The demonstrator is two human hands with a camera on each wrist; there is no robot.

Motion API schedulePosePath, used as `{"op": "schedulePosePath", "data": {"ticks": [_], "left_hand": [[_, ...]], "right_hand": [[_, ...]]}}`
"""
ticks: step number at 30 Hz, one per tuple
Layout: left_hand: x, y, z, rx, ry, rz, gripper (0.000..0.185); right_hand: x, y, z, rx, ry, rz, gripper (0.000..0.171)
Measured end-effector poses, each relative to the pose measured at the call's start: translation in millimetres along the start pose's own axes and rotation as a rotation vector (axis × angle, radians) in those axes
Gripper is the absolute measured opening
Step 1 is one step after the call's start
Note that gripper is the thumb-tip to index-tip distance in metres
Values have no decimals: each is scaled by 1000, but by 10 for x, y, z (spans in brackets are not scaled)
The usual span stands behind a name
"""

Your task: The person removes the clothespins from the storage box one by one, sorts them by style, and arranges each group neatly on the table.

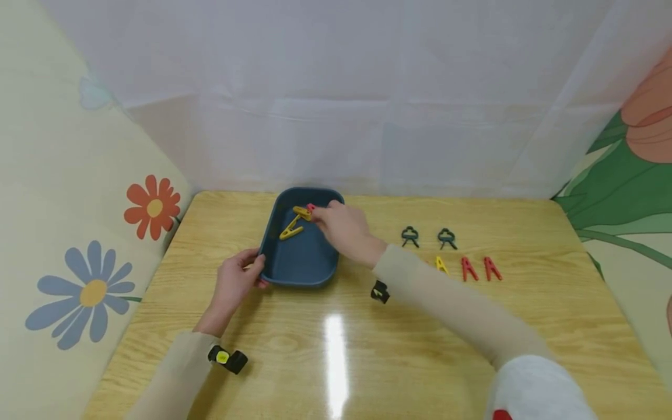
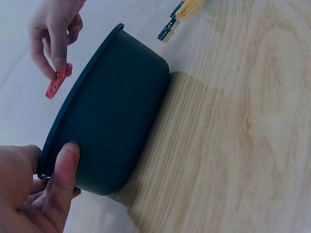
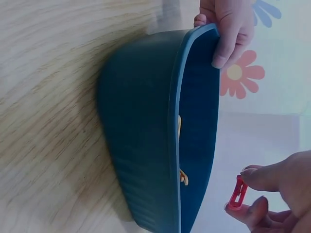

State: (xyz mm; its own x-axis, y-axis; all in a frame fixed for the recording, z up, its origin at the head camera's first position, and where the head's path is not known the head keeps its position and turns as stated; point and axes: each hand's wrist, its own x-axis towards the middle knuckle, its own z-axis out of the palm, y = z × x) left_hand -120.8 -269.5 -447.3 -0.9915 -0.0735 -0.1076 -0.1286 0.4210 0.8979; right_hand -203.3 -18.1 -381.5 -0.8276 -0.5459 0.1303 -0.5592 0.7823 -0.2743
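Observation:
A dark blue tub (image 1: 273,230) stands on the wooden table, with two yellow clips (image 1: 294,224) lying inside it. My left hand (image 1: 237,279) grips the tub's near left corner, thumb over the rim (image 3: 221,46) and fingers on the outer wall (image 2: 65,165). My right hand (image 1: 336,224) hovers over the tub's far right part and pinches a small red clip (image 3: 238,191) between thumb and forefinger, also seen as the red clip (image 2: 58,81) above the rim.
To the right of the tub lie two dark green clips (image 1: 410,236), a yellow clip (image 1: 441,265) and two red clips (image 1: 478,269). White curtain closes the back; flowered walls stand at both sides. Bare tabletop (image 1: 336,350) lies in front.

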Motion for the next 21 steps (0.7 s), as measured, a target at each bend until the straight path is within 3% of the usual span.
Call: {"op": "schedulePosePath", "data": {"ticks": [7,21], "left_hand": [[5,-4,1,21,-1,-6,43],[34,-26,29,26,24,-1,39]], "right_hand": [[-214,123,-88,27,2,9,20],[-786,552,-243,42,132,48,16]]}}
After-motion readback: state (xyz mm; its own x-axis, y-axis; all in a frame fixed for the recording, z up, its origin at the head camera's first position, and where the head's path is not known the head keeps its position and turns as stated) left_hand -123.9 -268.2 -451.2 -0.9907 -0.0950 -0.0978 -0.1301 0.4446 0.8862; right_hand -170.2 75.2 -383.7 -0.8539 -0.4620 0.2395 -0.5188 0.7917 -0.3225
